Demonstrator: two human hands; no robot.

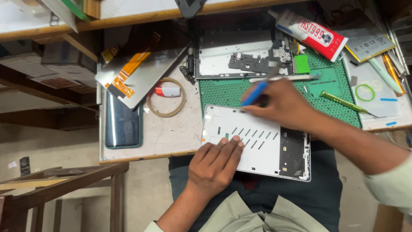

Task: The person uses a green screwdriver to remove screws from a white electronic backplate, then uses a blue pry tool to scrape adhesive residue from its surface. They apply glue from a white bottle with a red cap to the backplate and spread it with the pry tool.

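Observation:
A white tablet frame (262,150) with rows of dark slots lies tilted at the near edge of the table, overhanging my lap. My left hand (214,165) rests flat on its lower left part, fingers together and pressing it down. My right hand (285,105) hovers over the frame's upper edge and grips a blue-handled tool (255,93), whose tip points toward the far side. A green perforated work mat (223,92) lies under the frame's upper part.
A second opened device shell (240,58) lies at the back. A screen panel with orange flex cable (137,75), a dark phone (122,124), a tape ring (166,97), a glue tube (313,34) and a green-handled tool (343,102) surround the mat.

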